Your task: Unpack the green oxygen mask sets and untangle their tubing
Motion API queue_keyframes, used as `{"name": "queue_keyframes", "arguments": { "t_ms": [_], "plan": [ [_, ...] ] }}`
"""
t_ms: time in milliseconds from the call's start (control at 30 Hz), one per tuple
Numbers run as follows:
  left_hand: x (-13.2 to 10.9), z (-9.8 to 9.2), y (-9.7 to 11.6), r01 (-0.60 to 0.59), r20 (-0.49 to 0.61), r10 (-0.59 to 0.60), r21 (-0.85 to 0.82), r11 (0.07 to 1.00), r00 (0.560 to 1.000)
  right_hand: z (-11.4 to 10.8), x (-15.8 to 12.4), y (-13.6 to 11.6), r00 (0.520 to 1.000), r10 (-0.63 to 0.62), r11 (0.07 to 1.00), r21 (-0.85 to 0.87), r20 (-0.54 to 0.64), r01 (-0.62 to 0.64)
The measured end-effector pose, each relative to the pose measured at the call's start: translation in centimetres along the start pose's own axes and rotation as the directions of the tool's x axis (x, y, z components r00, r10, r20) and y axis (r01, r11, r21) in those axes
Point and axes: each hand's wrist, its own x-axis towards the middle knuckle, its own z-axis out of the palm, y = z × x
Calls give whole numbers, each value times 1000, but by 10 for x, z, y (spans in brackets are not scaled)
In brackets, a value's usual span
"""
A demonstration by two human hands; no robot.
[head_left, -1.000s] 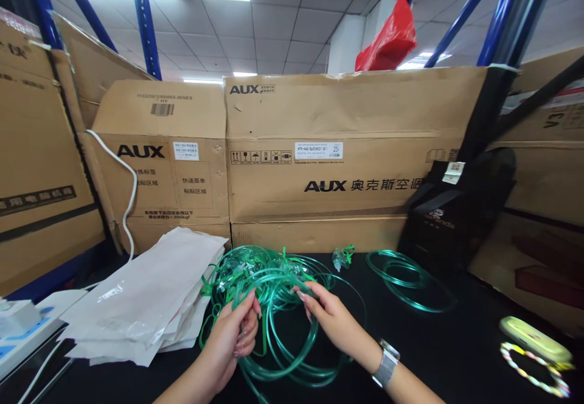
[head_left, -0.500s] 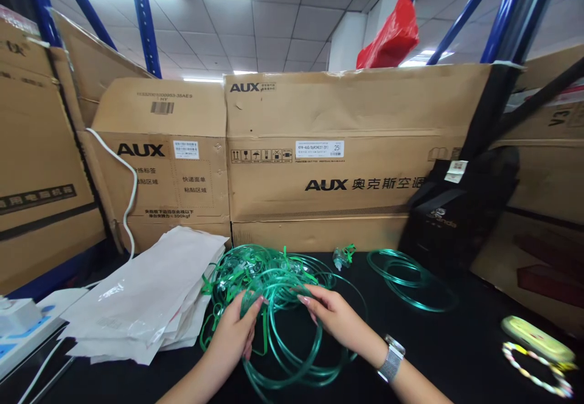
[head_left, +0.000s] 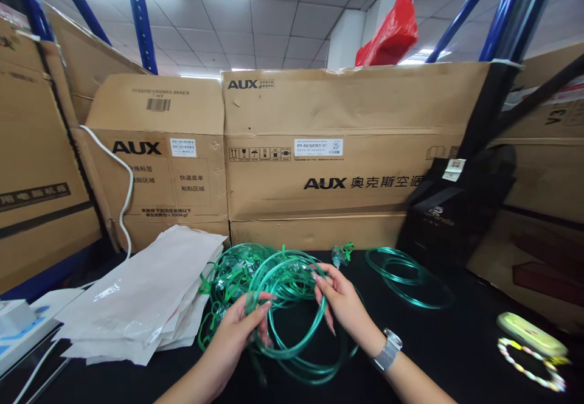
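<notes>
A tangle of green transparent tubing (head_left: 283,282) lies on the black table (head_left: 447,349) in front of me. My left hand (head_left: 239,331) grips a loop of it from below, fingers curled round the tube. My right hand (head_left: 340,300), with a metal watch on the wrist, holds the other side of the same loop, fingers bent round it. The loop stands lifted between the two hands. Behind it sits a heap of more green tubing with clear plastic pieces (head_left: 232,270).
A stack of white paper bags (head_left: 137,300) lies at the left. A separate green tubing coil (head_left: 406,276) and a small clear connector (head_left: 340,257) lie at the back right. Cardboard boxes (head_left: 328,148) wall the rear. A black bag (head_left: 451,209), a yellow-green case (head_left: 529,334) and a bead bracelet (head_left: 531,367) sit right.
Both hands have raised and spread a loop of the tubing; the right hand has moved up and back, and the left has turned palm-up under the loop.
</notes>
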Motion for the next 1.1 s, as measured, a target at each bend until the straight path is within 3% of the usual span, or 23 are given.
{"name": "queue_keyframes", "arguments": {
  "t_ms": [233, 367, 533, 667, 800, 967, 1100],
  "plan": [
    [-5, -1, 4, 94, 52, -89, -111, 989, 995, -26, 10, -10, 992, -45, 999, 7, -114, 46],
    [-5, -3, 2, 118, 93, -110, -95, 988, 990, -65, 20, -20, 969, -73, 992, 81, -237, 94],
    [-6, -3, 2, 132, 170, -121, -57, 990, 978, -126, 24, -24, 904, -69, 984, 121, -422, 131],
    [-6, -3, 1, 116, 175, -105, -54, 992, 979, -154, 20, -24, 878, -58, 980, 140, -476, 141],
    [-5, -3, -1, 112, 178, -101, -53, 992, 979, -146, 19, -26, 891, -42, 978, 166, -453, 130],
    [-9, 1, 4, 123, 257, -106, -52, 991, 961, -102, 17, -34, 941, -35, 970, 215, -337, 113],
    [-11, 3, 6, 110, 230, -88, -86, 990, 969, -68, 9, -41, 977, -42, 921, 372, -207, 118]
  ]
}}
